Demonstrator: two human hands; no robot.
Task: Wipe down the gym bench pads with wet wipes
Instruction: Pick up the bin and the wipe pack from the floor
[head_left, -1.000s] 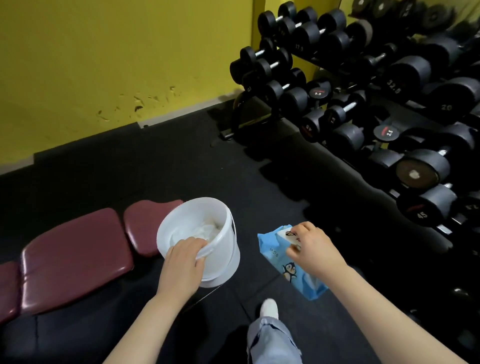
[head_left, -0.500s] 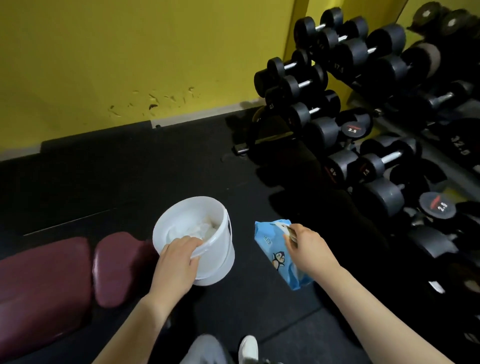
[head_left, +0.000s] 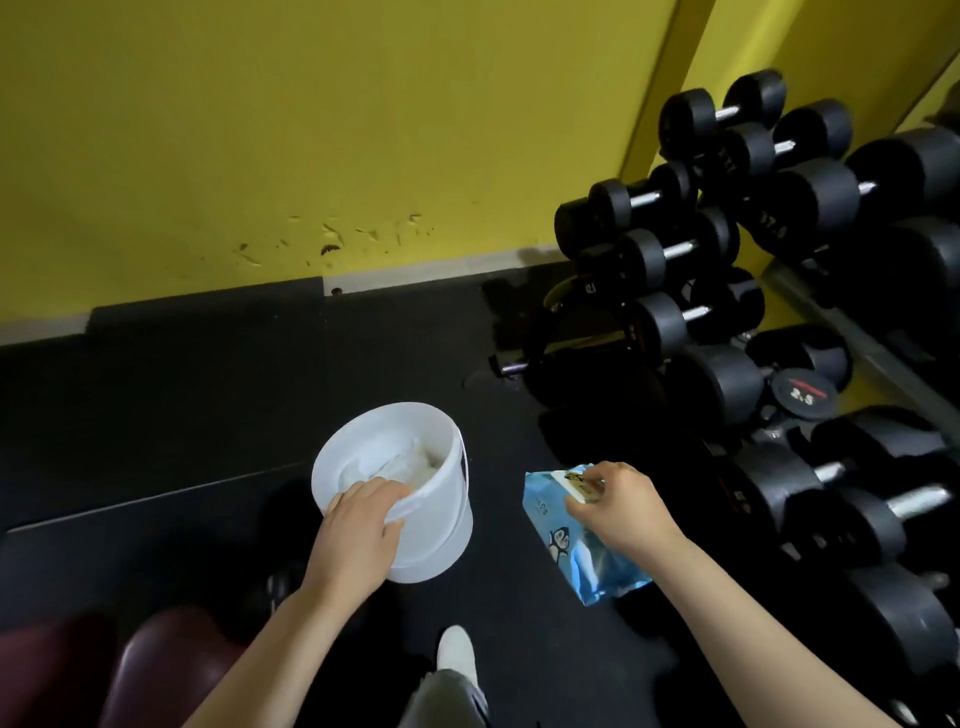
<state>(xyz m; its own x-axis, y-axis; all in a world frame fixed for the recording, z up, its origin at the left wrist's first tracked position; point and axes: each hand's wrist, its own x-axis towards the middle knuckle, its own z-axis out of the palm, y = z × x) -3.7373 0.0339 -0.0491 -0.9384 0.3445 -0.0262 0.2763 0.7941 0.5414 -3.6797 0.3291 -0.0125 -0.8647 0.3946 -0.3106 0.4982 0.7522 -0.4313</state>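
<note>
Left hand: the left hand (head_left: 358, 525) grips the near rim of the white bucket (head_left: 436, 525), with the fingers curled over the edge into the inside and the thumb on the outer wall.
Bucket: it is held above the dark floor (head_left: 208, 395), tilted a little toward the person; inside lie crumpled white wipes (head_left: 410, 462).
Right hand: the right hand (head_left: 621, 506) holds the blue wet wipes pack (head_left: 576, 545) by its upper end, the fingers bent and pinching at the label flap on top.
Pack: it hangs slanted under the right hand, to the right of the bucket and apart from it; a small cartoon figure is printed on its side.
Bench pads: the dark red bench pads (head_left: 156, 670) are at the lower left corner, below the left forearm; only a part of them shows, and it is in shadow.
Feet: one white shoe (head_left: 457, 654) and a grey trouser leg (head_left: 441, 701) are between the two arms.
Right side: a rack of black dumbbells (head_left: 727, 384) stands there, near the right hand.
Behind: a yellow wall (head_left: 311, 130) with some chipped paint low down.
</note>
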